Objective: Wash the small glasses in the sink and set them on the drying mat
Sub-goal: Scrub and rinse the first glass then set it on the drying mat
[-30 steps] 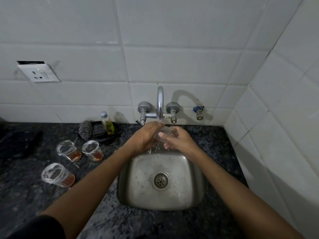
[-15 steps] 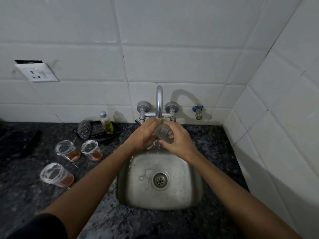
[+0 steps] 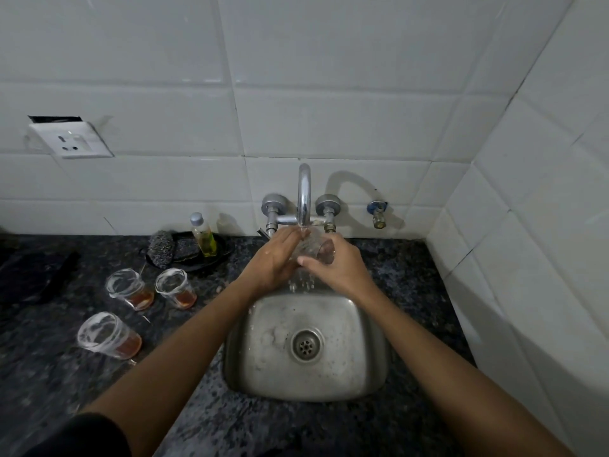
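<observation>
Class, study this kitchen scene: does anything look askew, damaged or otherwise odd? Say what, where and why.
The wall socket on the left sits crooked, with a dark gap showing above its plate, as if pulled loose from the tile. Three glasses on the counter hold reddish dregs and white rims; that is unwashed, not odd.

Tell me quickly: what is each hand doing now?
Left hand: open, fingers straight against the glass.
Right hand: holds the glass under the tap.

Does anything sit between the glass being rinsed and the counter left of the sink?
The right hand grips the rinsed glass under the faucet. The left hand touches its left side, and three dirty glasses stand on the counter beyond. No drying mat is clearly visible.
</observation>
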Tool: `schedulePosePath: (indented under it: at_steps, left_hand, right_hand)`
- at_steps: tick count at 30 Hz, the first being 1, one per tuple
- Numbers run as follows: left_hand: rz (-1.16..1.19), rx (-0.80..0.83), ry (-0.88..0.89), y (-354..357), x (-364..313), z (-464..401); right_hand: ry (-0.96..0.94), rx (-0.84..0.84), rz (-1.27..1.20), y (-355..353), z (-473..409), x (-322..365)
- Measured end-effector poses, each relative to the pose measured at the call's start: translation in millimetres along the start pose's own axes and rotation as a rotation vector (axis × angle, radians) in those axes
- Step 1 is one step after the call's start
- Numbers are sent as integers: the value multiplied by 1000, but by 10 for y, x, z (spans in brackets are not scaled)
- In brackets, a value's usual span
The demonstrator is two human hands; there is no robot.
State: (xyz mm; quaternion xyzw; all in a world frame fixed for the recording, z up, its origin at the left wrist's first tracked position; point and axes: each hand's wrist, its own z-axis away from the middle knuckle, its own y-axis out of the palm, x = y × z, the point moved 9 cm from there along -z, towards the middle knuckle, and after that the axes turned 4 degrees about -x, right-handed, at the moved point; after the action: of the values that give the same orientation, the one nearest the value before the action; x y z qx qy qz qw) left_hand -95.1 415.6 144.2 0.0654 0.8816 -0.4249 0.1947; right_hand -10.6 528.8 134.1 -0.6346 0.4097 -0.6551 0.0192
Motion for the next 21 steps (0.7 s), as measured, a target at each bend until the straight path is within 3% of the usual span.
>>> schedulePosePath:
  at_steps: [4,8,12,16,21]
  left_hand:
    - [0,22,-9,19,42,-39]
    - [-3,28,-22,33,12,30]
    - [0,9,20,63,-19,21]
    - [-2,-7,4,37,34,40]
    - [58,-9,-48,67,50,-14]
  right_hand:
    - [-95,-29,48,21,55,16]
    - [87,71,-127,54,40,-115]
    - [-28,-8,2,-13,98,-17]
    - [139,133,-222,115,86,-146]
    - [-117,21,61,8,93,129]
